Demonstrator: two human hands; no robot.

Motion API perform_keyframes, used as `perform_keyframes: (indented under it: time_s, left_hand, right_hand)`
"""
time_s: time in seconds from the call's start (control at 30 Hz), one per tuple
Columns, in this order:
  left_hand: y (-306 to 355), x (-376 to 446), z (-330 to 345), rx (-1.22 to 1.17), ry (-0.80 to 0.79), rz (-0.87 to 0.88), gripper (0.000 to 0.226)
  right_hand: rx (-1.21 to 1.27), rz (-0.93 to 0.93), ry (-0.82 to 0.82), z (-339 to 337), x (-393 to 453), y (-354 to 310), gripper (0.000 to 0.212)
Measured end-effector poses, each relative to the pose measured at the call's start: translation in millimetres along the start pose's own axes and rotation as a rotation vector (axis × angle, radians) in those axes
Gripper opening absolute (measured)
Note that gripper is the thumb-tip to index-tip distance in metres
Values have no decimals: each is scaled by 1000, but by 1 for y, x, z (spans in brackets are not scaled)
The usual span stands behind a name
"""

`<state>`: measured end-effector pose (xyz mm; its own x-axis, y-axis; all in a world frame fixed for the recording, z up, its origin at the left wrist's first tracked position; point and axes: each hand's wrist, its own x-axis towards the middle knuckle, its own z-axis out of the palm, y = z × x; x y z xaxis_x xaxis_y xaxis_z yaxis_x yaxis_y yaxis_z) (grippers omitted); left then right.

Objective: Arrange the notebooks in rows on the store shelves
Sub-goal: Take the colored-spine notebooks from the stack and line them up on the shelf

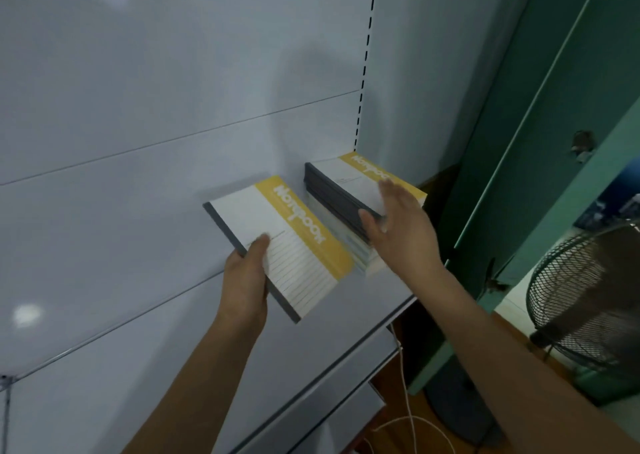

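Head camera looks down on a white store shelf [104, 315], bare over most of its length. A stack of notebooks [349, 197] sits at the right end, close to the slotted upright [362, 83]; lower copies in it jut out toward the near side, so its edges are not flush.

Left hand [244, 280] holds a single notebook [284, 242] by its dark spine, thumb on the cover, the rest of the fingers hidden beneath. The book is tilted, its yellow band toward the stack, its right edge just beside the stack's left face. Whether any corner already rests on the shelf cannot be told.

Right hand [398, 221] is spread open, holding nothing, palm against the near end of the stack, thumb on the dark spines.

Judgement: the step in hand is to start the next pile left of the stack.
- Square the stack first with the open palm, pushing the protruding copies back level.
- Lower the held notebook flat, spine parallel to the stack's spines, title facing the same way.
- Seat it close beside the stack without riding up on the jutting lower copies.
- Release only once the book lies flat; the tilt risks a slide toward the near shelf edge.

Fan [585, 298] and loose cable [410, 415] at right are well apart from the work.
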<state>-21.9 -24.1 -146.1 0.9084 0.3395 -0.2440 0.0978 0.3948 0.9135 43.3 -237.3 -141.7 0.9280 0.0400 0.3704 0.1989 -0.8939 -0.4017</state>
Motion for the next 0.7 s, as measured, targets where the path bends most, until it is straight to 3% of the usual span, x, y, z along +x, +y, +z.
perform_keyframes:
  time_s: [0.1,0.23,0.3,0.43,0.57,0.7]
  left_hand:
    - [-2,-3,-7,35,18,-33,23]
    - [-4,-4,-12,39,-1,-48,18]
    - [-4,-5,-10,41,-38,-54,19]
    - [-3,-3,-1,76,-83,-70,24]
    - [-5,1,4,74,-79,-103,26]
    - [-4,3,6,51,-96,-97,30]
  right_hand:
    - [-122,-40,-51,19,8,13,48]
    - [-84,-171,269,11,-12,-1,24]
    - [-34,-217,325,13,-25,-13,20]
    - [121,-157,282,19,-30,-23,26]
    - [147,-71,118,22,2,1,29]
    - [233,-96,220,11,4,3,32]
